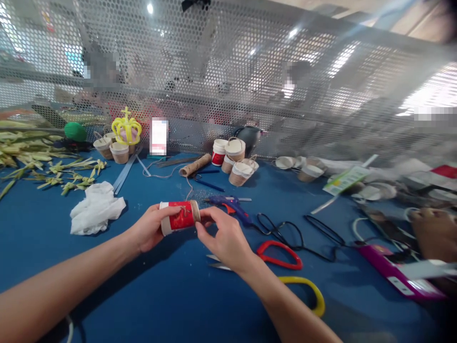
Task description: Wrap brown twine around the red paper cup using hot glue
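Note:
A red and white paper cup (pixel 182 215) lies on its side above the table, with brown twine (pixel 195 210) wound around its right end. My left hand (pixel 152 228) is closed around the cup's left part, thumb across the red side. At the twine-wrapped end, the bent fingers and thumb of my right hand (pixel 223 233) grip the edge. A strand runs up from the cup to a twine roll (pixel 195 165). Just behind my right hand lies a blue glue gun (pixel 232 206). Scissors with a red and a yellow handle (pixel 280 255) lie partly under my right forearm.
Twine-wrapped cups (pixel 241 171) stand at the back, near a yellow crown-shaped piece (pixel 126 128) and a phone (pixel 159 136). Crumpled white tissue (pixel 96 209) and dried husks (pixel 32 147) lie left. Rightward are a black cord (pixel 285 233), a purple power strip (pixel 396 271) and another person's hand (pixel 433 233).

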{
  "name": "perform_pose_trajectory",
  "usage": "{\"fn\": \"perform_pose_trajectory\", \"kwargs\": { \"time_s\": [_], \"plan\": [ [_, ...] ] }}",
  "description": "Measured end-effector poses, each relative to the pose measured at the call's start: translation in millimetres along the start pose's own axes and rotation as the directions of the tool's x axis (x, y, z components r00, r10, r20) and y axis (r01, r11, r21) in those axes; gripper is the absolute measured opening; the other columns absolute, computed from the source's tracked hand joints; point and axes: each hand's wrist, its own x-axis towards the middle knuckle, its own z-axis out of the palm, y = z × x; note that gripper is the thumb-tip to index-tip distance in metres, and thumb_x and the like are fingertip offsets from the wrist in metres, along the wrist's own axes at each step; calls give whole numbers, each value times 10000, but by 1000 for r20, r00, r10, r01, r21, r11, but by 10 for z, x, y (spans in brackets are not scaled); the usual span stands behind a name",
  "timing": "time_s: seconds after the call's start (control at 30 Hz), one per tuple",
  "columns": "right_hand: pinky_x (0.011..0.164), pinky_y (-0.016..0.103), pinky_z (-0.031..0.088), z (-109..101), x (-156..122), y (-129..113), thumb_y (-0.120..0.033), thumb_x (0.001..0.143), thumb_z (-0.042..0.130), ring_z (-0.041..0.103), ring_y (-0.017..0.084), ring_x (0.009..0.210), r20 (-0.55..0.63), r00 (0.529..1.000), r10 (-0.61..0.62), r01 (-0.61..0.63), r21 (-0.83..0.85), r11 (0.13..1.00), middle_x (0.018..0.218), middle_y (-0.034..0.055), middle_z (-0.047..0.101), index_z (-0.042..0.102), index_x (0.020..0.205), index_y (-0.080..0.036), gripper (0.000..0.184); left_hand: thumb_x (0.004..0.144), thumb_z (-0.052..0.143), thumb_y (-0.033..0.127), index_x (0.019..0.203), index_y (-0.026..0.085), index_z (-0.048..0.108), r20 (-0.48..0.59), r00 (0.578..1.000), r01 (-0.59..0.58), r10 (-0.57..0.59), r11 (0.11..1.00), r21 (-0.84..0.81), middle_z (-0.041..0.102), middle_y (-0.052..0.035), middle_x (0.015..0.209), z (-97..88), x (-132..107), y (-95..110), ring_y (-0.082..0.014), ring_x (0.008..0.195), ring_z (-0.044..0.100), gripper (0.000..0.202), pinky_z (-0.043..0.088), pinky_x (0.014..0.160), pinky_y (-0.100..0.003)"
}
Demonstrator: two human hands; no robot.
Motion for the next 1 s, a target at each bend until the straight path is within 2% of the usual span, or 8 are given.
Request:
{"fn": "perform_pose_trajectory", "kwargs": {
  "time_s": [0.23,0.37,0.57,0.7,0.77,0.8,0.9,1.0],
  "plan": [
    [598,266,448,39,-17,18,-146,709,491,528,144,632,3,1000,20,-20,-40,999,705,39,580,535,759,-173,73,653,635,172,786,66,663,3,999,45,-45,999,-2,678,-78,666,12,3,-19,-129,554,588,173,438,561,-221],
    [592,260,440,47,-31,14,-133,704,481,524,139,618,-7,999,49,-49,-48,998,687,31,568,517,727,-179,63,632,672,213,822,71,660,19,1000,0,0,1000,24,687,-91,746,-4,1,-46,-142,622,604,237,440,600,-221],
    [614,268,435,49,-11,-6,-169,710,502,531,148,642,19,997,75,-75,2,997,704,39,580,515,726,-177,22,669,637,370,713,101,665,-12,995,-98,99,994,39,642,-31,591,-9,-14,-70,-100,508,532,274,393,503,-186],
    [626,276,439,79,-9,-6,-170,697,515,539,152,651,21,990,137,-138,38,990,690,37,589,511,715,-175,20,691,605,392,633,128,672,23,987,-161,160,974,156,605,-9,521,-34,-7,-101,-83,445,458,279,346,455,-181],
    [625,273,440,86,-17,0,-169,691,521,537,149,653,23,989,148,-149,64,987,686,30,589,505,701,-180,22,683,609,397,530,132,641,-6,982,-184,191,954,236,553,8,442,-67,15,-123,-72,402,405,308,313,427,-179],
    [619,269,440,85,-19,7,-183,698,524,533,143,646,28,987,158,-160,90,983,685,26,587,502,696,-181,22,685,610,389,546,129,646,2,979,-196,203,940,279,563,5,457,-84,27,-132,-75,408,406,297,306,425,-179],
    [563,247,436,64,-8,50,-269,760,492,510,120,582,90,962,258,-272,234,933,643,9,560,497,687,-180,115,707,590,374,631,121,674,79,971,-238,225,893,382,618,-25,559,-120,48,-137,-107,486,468,277,350,481,-190],
    [514,229,425,39,23,110,-342,802,428,483,103,531,189,905,381,-425,412,806,586,-14,504,481,660,-178,223,726,574,319,727,134,696,179,945,-327,274,802,500,661,-48,682,-130,34,-114,-148,592,526,221,402,588,-215]
  ]
}}
